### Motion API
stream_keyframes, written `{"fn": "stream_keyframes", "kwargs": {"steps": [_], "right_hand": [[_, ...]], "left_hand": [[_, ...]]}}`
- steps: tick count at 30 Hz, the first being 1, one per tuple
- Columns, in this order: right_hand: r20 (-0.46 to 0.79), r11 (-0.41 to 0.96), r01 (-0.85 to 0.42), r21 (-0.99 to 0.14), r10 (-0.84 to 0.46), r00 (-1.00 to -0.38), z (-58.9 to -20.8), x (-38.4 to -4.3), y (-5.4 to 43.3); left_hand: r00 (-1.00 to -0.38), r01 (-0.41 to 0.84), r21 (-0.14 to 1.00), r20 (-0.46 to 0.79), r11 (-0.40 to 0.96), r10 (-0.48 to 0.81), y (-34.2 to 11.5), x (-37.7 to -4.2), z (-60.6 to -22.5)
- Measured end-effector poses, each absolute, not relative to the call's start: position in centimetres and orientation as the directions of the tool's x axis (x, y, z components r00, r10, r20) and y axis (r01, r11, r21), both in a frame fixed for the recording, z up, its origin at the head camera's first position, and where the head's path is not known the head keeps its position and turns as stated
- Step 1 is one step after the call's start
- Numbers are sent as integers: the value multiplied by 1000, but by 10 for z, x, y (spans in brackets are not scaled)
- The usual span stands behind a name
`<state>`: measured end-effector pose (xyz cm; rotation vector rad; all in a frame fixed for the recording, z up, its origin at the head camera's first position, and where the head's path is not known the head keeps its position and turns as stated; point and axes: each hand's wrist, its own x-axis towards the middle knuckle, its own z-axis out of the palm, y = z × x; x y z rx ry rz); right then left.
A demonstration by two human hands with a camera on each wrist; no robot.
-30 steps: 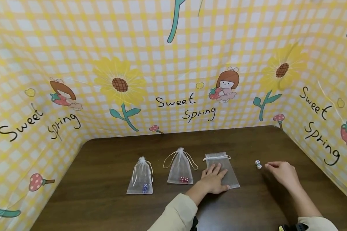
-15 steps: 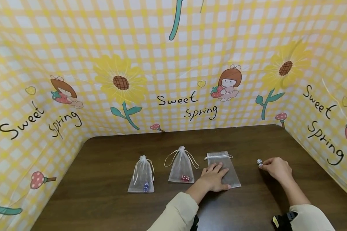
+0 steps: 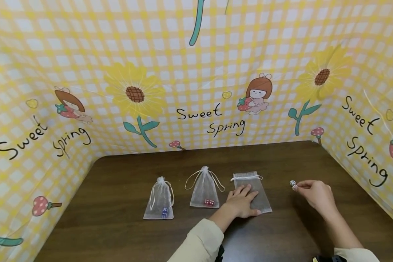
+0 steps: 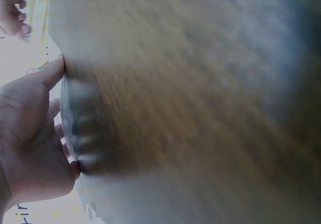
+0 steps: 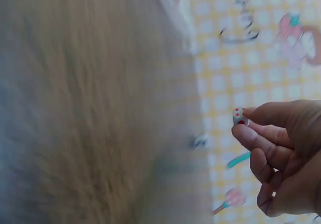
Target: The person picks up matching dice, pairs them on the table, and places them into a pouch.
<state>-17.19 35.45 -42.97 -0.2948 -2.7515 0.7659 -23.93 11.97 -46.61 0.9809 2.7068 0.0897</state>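
My right hand (image 3: 318,197) pinches a white die (image 5: 239,116) with red pips between thumb and finger; the right wrist view shows it held above the tabletop. A second white die (image 3: 292,182) lies on the table just beyond those fingertips. On the flat sheer drawstring bag (image 3: 262,199) rests my left hand (image 3: 242,204), palm down with fingers spread, covering the bag's lower left part. The bag's white cord crosses near its top, and no dice show in it. In the left wrist view, the left fingers (image 4: 56,72) lie along the bag's surface.
Left of the hands stand two gathered sheer bags: one (image 3: 203,187) with red dice (image 3: 209,202) inside, the other (image 3: 160,194) with blue dice (image 3: 165,212). A yellow checked cloth (image 3: 196,83) walls the brown table (image 3: 118,233) at the back and sides.
My right hand has moved left to the two white dice and taken hold of the nearer one. The left hand has stayed on the flat bag.
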Motion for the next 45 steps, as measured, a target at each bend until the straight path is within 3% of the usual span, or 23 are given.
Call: {"fn": "stream_keyframes", "kwargs": {"steps": [6, 12, 20, 30, 41, 45], "right_hand": [[343, 832, -44, -552, 179, -922, -416, -151, 317], [340, 825, -168, -540, 31, -940, -420, -133, 285], [351, 786, -418, -455, -273, -896, -444, -119, 265], [100, 791, -411, -453, -413, -905, -452, -113, 260], [23, 764, -402, -504, -453, -891, -451, -119, 263], [93, 799, -398, -450, -402, -911, -440, -123, 269]], "left_hand": [[-742, 625, 135, -204, 769, 639, 117, -238, -463], [-740, 625, 149, -200, 766, 642, 117, -238, -462], [-745, 622, 148, -193, 769, 639, 116, -237, -460], [-747, 615, 154, -199, 773, 634, 117, -238, -459], [-741, 614, 157, -223, 774, 633, 118, -238, -463], [-745, 610, 155, -219, 777, 630, 118, -238, -465]]}}
